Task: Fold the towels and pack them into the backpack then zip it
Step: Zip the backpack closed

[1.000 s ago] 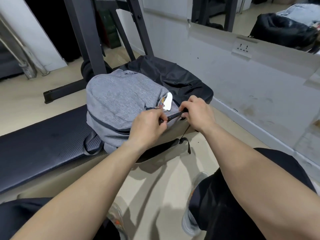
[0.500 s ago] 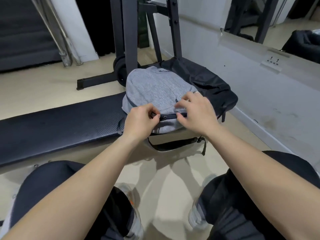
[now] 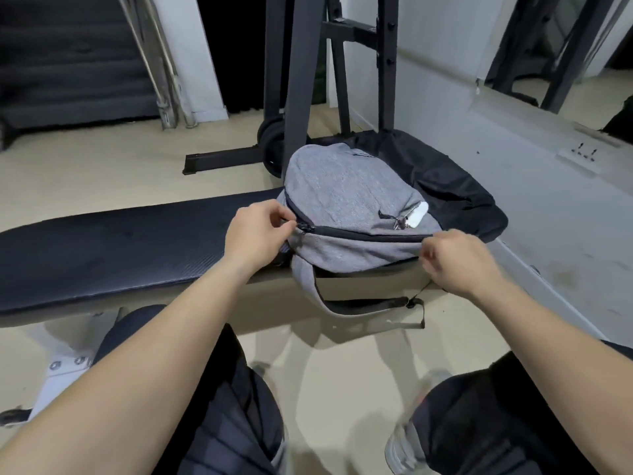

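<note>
A grey backpack (image 3: 346,197) lies on the right end of a black padded bench (image 3: 113,248). Its dark main zipper (image 3: 363,233) runs across the near side and looks zipped along the stretch between my hands. My left hand (image 3: 258,231) pinches the zipper pull at the backpack's left corner. My right hand (image 3: 455,260) pinches the grey fabric at the zipper's right end. A small white tag and metal pulls (image 3: 411,217) hang on the front pocket. A shoulder strap (image 3: 363,303) dangles below the bench edge. No towels show.
A black bag or cloth (image 3: 455,186) lies behind the backpack against the white wall (image 3: 534,207). A black metal rack (image 3: 301,80) with a weight plate stands behind the bench. My knees and shoes are on the beige floor (image 3: 342,389) below.
My left hand has drawn the zipper pull leftward along the backpack to its left corner. My right hand has shifted right to the other end. The hands are now far apart.
</note>
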Action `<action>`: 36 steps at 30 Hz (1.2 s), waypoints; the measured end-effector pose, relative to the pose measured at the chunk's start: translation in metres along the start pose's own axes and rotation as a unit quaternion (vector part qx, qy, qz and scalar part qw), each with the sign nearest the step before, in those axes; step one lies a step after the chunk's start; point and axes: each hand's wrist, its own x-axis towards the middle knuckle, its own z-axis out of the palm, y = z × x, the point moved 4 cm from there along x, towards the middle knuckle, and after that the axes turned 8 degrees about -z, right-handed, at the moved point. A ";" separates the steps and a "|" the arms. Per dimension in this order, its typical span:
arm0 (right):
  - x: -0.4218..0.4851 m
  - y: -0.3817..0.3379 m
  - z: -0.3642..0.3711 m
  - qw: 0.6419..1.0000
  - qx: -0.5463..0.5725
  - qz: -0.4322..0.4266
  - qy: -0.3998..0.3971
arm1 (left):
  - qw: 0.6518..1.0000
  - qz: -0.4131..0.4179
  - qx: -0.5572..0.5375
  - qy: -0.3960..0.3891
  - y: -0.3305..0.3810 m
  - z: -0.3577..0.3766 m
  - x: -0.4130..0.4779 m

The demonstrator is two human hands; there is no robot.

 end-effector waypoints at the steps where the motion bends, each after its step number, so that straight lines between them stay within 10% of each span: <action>1: 0.002 -0.013 -0.005 0.999 0.020 -0.024 0.028 | 1.000 0.004 -0.009 -0.009 0.002 0.002 0.001; 10: 0.070 -0.131 -0.017 0.979 0.049 -0.166 0.104 | 0.998 0.032 -0.048 -0.017 0.012 0.006 0.002; 17: 0.067 -0.110 -0.014 0.983 0.001 -0.157 0.099 | 1.000 0.010 -0.028 0.004 -0.012 -0.006 0.020; 24: 0.059 -0.088 -0.030 0.990 -0.061 -0.089 -0.091 | 1.000 -0.001 -0.027 -0.009 -0.013 0.001 0.038; 36: 0.119 -0.161 -0.024 0.993 0.004 -0.121 -0.016 | 0.997 0.016 -0.075 -0.031 -0.025 -0.004 0.059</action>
